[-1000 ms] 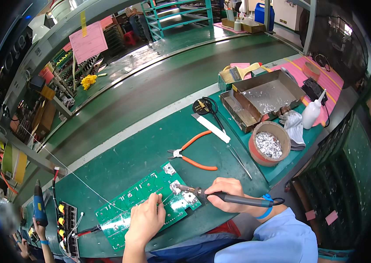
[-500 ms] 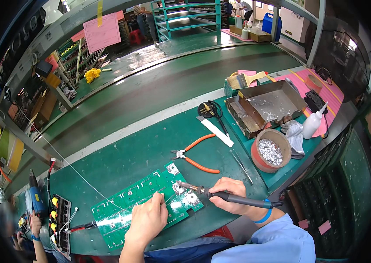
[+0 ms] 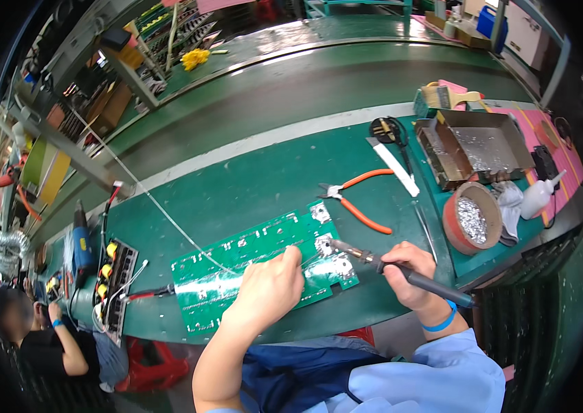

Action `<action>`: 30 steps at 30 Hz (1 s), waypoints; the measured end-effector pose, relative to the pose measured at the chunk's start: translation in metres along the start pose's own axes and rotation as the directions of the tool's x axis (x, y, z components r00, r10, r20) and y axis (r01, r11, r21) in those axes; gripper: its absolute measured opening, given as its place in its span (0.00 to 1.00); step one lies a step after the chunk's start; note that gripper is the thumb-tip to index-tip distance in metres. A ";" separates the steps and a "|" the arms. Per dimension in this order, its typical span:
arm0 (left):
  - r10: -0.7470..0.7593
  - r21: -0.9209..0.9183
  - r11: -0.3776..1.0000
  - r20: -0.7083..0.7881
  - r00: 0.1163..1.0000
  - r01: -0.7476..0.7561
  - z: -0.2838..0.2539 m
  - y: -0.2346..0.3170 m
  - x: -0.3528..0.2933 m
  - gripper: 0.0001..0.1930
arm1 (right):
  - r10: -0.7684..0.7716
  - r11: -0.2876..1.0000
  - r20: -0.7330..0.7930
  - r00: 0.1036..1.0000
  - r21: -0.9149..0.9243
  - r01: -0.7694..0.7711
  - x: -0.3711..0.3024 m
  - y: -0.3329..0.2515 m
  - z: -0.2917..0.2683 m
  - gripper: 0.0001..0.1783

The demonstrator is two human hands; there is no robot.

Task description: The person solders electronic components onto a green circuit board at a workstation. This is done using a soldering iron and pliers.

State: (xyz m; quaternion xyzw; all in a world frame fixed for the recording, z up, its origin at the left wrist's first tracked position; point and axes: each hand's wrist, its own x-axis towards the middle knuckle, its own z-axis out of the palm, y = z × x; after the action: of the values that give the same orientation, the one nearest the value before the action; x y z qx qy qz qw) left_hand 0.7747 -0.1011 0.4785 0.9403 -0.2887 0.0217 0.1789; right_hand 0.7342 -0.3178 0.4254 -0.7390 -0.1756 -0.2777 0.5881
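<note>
Fingers of my left hand (image 3: 268,289) pinch thin solder wire (image 3: 167,217) over the green circuit board (image 3: 257,265); my right hand (image 3: 408,274) grips the dark soldering iron (image 3: 401,272) pen-style for control.

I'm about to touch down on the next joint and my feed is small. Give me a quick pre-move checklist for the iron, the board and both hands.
1. Soldering iron held firmly in the right hand: ok.
2. Iron tip over the right end of the green circuit board: ok; actual contact with a pad: cannot tell.
3. Left hand resting on the board to steady it: ok.
4. Solder wire reaching the joint: cannot tell; a thin wire runs across the board toward the left hand, but its end is hidden.
5. Orange-handled pliers lying apart from the board, beyond it: ok.
6. Left fingers away from the hot tip: not ok, they sit close.
</note>
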 end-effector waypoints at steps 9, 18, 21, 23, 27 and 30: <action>-0.012 0.014 1.000 0.046 0.999 0.012 -0.005 0.000 -0.005 0.05 | 0.009 0.999 0.041 0.999 0.041 -0.011 -0.002 0.000 0.004 0.06; -0.044 0.013 0.999 0.101 0.994 0.043 -0.009 0.001 0.004 0.04 | 0.036 0.999 0.084 0.996 0.009 -0.037 0.000 -0.001 0.005 0.05; 0.008 0.026 1.000 0.078 0.997 -0.010 -0.008 0.000 0.005 0.04 | 0.018 1.000 0.077 0.997 0.015 -0.019 0.001 0.000 0.005 0.07; 0.002 0.036 0.999 0.093 0.996 -0.006 -0.009 -0.001 0.006 0.03 | 0.004 1.000 0.082 0.997 0.004 -0.005 0.000 0.000 0.006 0.07; -0.063 0.034 0.998 0.150 0.987 0.058 -0.014 0.003 0.007 0.04 | 0.005 1.000 0.078 0.997 0.000 -0.005 0.001 -0.003 0.006 0.07; -0.071 0.030 0.997 0.166 0.984 0.067 -0.013 0.004 0.009 0.04 | 0.013 1.000 0.091 0.996 -0.007 -0.012 0.000 -0.003 0.006 0.07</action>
State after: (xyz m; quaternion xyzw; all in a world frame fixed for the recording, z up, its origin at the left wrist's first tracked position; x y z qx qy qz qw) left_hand 0.7810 -0.1043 0.4931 0.9503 -0.2697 -0.0598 0.1433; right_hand 0.7339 -0.3116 0.4267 -0.7540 -0.1966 -0.2408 0.5787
